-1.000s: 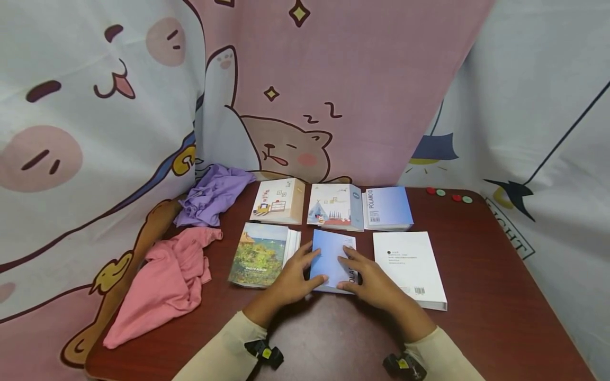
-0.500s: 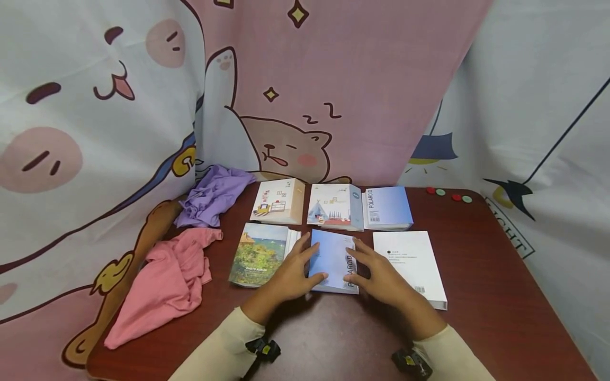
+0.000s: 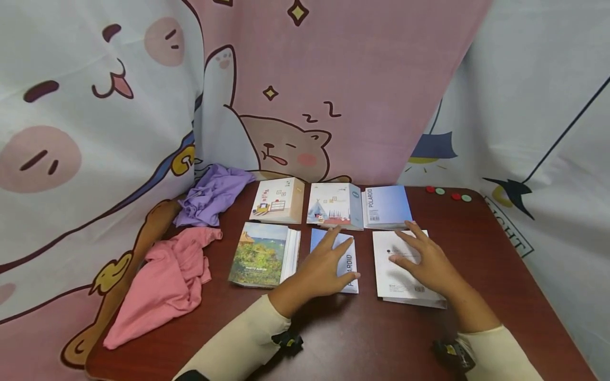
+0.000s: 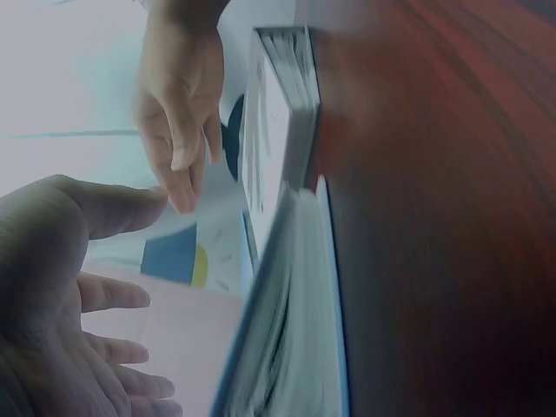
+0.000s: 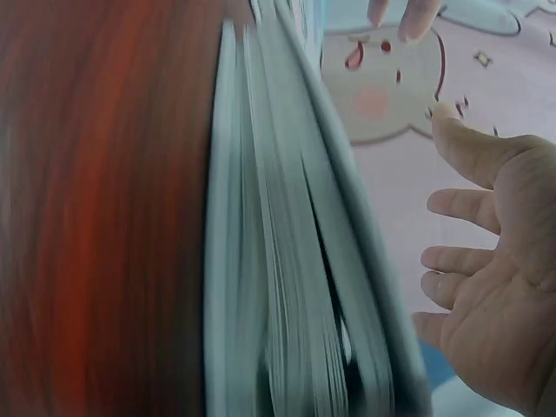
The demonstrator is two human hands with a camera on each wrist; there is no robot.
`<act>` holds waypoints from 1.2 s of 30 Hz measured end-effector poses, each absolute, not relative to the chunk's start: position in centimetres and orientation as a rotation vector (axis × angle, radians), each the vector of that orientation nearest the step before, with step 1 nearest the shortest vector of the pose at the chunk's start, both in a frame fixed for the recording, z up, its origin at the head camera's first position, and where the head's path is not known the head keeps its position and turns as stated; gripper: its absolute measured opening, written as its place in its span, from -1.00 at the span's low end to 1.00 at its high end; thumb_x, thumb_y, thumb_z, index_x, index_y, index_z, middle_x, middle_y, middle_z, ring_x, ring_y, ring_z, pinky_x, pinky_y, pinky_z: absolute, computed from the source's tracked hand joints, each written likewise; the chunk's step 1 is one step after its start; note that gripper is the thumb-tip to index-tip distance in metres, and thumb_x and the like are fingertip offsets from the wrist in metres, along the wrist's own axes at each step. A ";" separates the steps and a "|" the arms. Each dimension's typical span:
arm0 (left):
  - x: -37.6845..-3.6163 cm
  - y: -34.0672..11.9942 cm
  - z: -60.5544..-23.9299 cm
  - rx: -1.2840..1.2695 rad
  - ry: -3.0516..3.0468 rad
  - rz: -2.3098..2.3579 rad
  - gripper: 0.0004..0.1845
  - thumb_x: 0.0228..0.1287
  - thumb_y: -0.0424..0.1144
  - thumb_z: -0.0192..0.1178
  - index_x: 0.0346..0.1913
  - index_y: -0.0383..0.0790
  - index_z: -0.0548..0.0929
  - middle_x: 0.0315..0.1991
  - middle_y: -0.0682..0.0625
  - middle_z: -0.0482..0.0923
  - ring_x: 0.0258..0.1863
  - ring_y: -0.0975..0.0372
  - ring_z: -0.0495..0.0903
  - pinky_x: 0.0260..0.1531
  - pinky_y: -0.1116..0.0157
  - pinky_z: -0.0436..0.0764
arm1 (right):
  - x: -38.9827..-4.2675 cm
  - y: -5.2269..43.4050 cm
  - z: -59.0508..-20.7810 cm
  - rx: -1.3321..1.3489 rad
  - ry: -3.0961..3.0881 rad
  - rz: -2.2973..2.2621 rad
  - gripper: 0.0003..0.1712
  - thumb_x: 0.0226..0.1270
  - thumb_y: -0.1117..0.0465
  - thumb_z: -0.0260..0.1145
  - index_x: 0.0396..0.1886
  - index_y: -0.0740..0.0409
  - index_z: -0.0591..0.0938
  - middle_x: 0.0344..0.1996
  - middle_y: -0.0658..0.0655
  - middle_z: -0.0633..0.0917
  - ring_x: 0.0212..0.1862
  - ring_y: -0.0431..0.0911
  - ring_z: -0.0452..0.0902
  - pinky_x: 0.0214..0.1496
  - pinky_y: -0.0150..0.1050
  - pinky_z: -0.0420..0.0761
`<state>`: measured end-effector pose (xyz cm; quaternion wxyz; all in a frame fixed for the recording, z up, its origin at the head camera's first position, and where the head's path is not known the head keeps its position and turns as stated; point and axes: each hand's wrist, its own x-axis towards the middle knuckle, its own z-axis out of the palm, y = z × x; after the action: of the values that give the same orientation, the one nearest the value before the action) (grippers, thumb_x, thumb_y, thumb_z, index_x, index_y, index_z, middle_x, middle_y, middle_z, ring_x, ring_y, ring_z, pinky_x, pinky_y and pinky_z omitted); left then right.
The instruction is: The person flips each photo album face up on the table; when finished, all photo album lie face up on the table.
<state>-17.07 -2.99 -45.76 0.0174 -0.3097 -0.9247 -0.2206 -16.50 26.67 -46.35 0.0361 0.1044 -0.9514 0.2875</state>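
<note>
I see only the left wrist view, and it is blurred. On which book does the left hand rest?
Observer: The left hand lies flat on the blue Polaroid album.
Operator: And the other hand?
Observer: The right hand lies spread on the white album beside it.
Operator: What is left of the blue one?
Observer: A landscape photo album, then a pink cloth.

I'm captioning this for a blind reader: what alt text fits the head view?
A person's left hand rests on a blue Polaroid album and their right hand on a white album, among other albums on a dark red table.
</note>
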 end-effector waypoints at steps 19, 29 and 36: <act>-16.0 5.1 -46.7 -1.143 -2.925 -0.500 -0.13 0.45 0.31 0.29 0.68 0.00 0.40 0.78 -0.16 0.11 0.73 -0.09 0.24 0.66 0.13 0.35 | -18.5 35.7 -48.2 0.280 -3.012 1.050 -0.07 0.58 -0.05 0.43 0.73 0.24 0.28 0.68 0.53 0.22 0.62 0.63 0.12 0.42 0.71 0.23; -15.4 8.1 -48.0 -1.218 -2.913 -0.432 -0.09 0.40 0.38 0.32 0.68 0.05 0.40 0.75 -0.10 0.20 0.73 0.04 0.26 0.68 0.27 0.28 | -19.1 37.3 -49.7 0.320 -3.008 1.255 -0.08 0.63 -0.02 0.39 0.76 0.21 0.22 0.65 0.49 0.33 0.61 0.56 0.21 0.53 0.48 0.39; -14.9 9.1 -49.3 -1.217 -2.928 -0.356 -0.10 0.41 0.41 0.29 0.69 0.12 0.38 0.72 -0.03 0.27 0.73 0.07 0.25 0.69 0.30 0.24 | -19.4 37.2 -50.9 0.241 -2.979 1.450 0.00 0.64 -0.02 0.38 0.82 0.14 0.07 0.72 0.46 0.19 0.66 0.57 0.08 0.49 0.66 0.19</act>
<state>-14.95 9.13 -49.34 -0.0248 -0.3814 -0.9173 -0.1116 -19.43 37.18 -50.89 -0.0900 0.0723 -0.8931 0.4349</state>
